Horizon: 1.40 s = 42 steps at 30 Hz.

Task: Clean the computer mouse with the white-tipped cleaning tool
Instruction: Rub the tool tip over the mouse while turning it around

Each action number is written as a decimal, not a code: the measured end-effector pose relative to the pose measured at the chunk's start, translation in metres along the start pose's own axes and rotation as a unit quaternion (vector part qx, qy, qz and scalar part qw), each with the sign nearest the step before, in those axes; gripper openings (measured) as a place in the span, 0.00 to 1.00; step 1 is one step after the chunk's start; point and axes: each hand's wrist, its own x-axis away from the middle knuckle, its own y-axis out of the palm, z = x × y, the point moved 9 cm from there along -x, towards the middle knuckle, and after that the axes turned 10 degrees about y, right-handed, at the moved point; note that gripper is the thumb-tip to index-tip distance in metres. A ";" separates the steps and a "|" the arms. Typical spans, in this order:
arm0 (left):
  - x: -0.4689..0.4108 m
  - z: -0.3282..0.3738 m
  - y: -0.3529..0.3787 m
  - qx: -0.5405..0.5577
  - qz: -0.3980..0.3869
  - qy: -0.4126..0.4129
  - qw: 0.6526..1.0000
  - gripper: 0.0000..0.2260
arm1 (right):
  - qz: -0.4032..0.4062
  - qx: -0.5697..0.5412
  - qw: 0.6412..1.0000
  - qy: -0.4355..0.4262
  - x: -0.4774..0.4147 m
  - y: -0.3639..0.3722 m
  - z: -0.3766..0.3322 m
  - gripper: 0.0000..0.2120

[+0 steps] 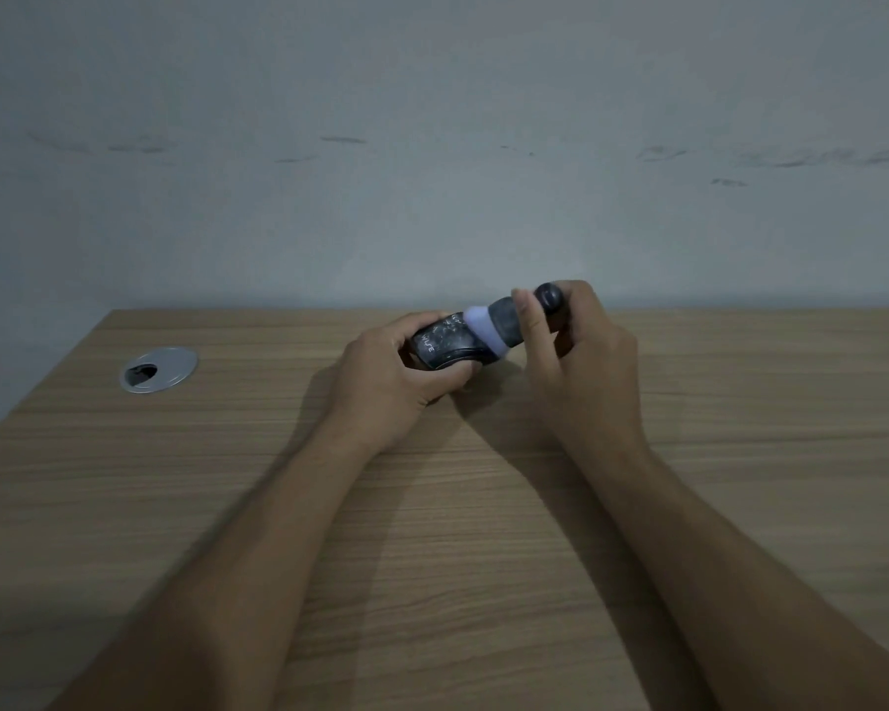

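Note:
A dark computer mouse (445,341) with pale scuffs and white lettering is held tilted just above the wooden desk (432,505), near its far edge. My left hand (396,382) grips it from the left and below. My right hand (576,351) holds a dark cleaning tool (509,320) whose white tip (483,333) presses against the right end of the mouse. Fingers hide the tool's rear part and the mouse's underside.
A round silver cable grommet (158,369) is set into the desk at the far left. A grey wall (432,146) rises right behind the desk's far edge. The desk's left edge slants toward me at the left.

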 end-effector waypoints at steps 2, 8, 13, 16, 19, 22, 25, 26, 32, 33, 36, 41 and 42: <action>0.000 -0.002 -0.002 0.007 0.006 0.002 1.000 0.25 | -0.009 0.013 1.000 0.016 0.000 0.006 0.007 0.11; 0.000 -0.001 -0.001 0.029 0.016 0.001 0.999 0.28 | 0.002 -0.007 0.997 0.082 -0.006 -0.008 0.028 0.13; 0.000 0.001 -0.003 -0.009 0.026 0.001 1.000 0.23 | 0.014 -0.013 1.000 0.017 0.006 -0.006 -0.007 0.11; 0.000 -0.001 -0.002 0.017 0.022 -0.004 1.000 0.24 | -0.004 0.015 0.999 0.027 0.006 0.004 0.003 0.11; 0.000 0.003 -0.002 0.007 0.020 0.007 1.000 0.27 | 0.003 0.025 0.998 0.059 -0.002 -0.003 0.021 0.12; 0.000 0.004 -0.002 0.009 0.023 0.006 1.000 0.28 | 0.030 0.004 0.997 0.070 -0.004 -0.015 0.019 0.13; -0.001 0.003 0.000 -0.011 0.012 0.014 1.000 0.28 | 0.016 -0.011 1.000 0.021 0.004 -0.010 -0.004 0.10; -0.001 0.003 0.002 -0.011 0.006 0.019 1.000 0.29 | -0.001 -0.005 1.000 0.007 0.007 -0.004 -0.009 0.10; -0.001 0.004 0.006 -0.009 -0.020 0.035 0.999 0.29 | -0.040 0.016 0.999 0.032 0.002 0.013 0.008 0.10; -0.001 0.005 0.006 -0.009 -0.020 0.039 0.999 0.28 | -0.038 0.015 0.999 0.034 0.000 0.011 0.010 0.10; -0.001 0.007 0.006 -0.009 -0.019 0.043 0.999 0.28 | -0.007 -0.006 1.000 0.013 0.000 0.000 0.001 0.10; 0.000 0.014 0.006 -0.041 -0.027 0.065 0.997 0.27 | -0.058 -0.004 0.998 -0.031 0.008 0.017 -0.014 0.10; 0.000 0.016 0.005 -0.037 -0.024 0.070 0.997 0.26 | -0.062 0.001 0.998 -0.016 0.006 0.020 -0.009 0.10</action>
